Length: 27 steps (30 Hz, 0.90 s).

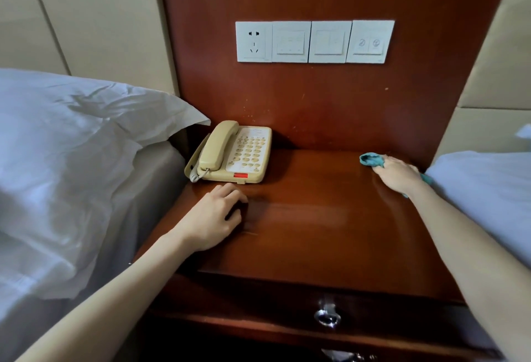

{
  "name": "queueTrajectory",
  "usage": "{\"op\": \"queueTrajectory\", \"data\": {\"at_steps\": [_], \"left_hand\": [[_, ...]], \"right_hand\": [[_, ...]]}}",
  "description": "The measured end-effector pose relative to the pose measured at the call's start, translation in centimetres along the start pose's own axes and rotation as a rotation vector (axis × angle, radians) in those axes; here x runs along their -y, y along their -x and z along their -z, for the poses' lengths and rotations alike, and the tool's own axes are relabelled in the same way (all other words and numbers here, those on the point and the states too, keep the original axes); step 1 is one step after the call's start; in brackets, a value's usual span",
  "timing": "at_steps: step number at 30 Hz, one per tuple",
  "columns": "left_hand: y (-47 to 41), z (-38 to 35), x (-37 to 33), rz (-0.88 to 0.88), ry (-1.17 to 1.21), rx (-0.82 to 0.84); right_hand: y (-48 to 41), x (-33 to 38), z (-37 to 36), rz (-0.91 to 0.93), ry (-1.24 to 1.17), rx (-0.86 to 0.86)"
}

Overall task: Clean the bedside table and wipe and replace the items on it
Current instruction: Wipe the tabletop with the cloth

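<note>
Right hand presses a teal cloth on the bedside table (left hand rests curled, empty).

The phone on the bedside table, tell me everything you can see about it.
The phone is a beige corded desk set, seemingly plastic. Its handset lies in the cradle on its left side, beside a keypad of round buttons, with a red strip at the front edge and a coiled cord at the front left corner. It sits flat at the back left of the table, near the pillow. The left hand rests just in front, not touching.
</note>
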<state>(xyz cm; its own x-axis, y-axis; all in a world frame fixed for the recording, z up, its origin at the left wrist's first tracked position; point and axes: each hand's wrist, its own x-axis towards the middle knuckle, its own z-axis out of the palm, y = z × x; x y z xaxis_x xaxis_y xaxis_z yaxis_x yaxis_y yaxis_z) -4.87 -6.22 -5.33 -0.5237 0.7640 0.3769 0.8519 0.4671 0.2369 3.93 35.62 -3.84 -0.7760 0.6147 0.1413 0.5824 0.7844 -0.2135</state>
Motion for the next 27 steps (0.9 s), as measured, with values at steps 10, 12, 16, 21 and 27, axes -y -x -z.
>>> {"op": "queueTrajectory", "data": {"at_steps": [10,12,16,21,27], "left_hand": [[0.1,0.0,-0.4,0.003,-0.049,-0.007],[0.1,0.0,-0.5,0.007,-0.064,0.001],[0.3,-0.3,-0.4,0.013,-0.094,0.016],[0.3,-0.7,-0.1,0.025,-0.125,0.033],[0.2,-0.9,-0.1,0.057,-0.135,0.045]], "right_hand": [[3.9,-1.8,0.6,-0.07,0.001,-0.028],[4.6,-1.9,0.6,-0.077,0.018,-0.018],[6.0,-2.0,0.5,-0.088,0.034,0.003],[7.8,-2.1,0.5,-0.091,0.035,0.002],[10.9,-1.4,0.7,-0.086,0.05,0.001]]}}
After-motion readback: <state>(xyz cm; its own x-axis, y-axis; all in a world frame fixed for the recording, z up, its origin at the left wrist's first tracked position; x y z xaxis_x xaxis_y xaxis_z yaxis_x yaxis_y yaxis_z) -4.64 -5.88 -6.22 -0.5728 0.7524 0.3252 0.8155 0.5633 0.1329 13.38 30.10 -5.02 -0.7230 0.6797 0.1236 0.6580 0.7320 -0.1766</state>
